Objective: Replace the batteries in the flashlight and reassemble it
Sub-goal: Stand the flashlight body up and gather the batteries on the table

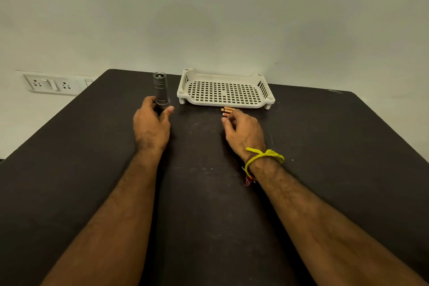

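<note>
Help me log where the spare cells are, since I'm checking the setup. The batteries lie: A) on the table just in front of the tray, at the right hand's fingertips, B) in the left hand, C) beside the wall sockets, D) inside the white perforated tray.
A: the batteries rest on the dark table just in front of the white perforated tray, at the right hand.

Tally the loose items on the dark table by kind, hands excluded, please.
Flashlight: 1, gripped by the left hand
White perforated tray: 1
Batteries: at least 2, partly hidden at the right hand
Total: at least 4
</note>
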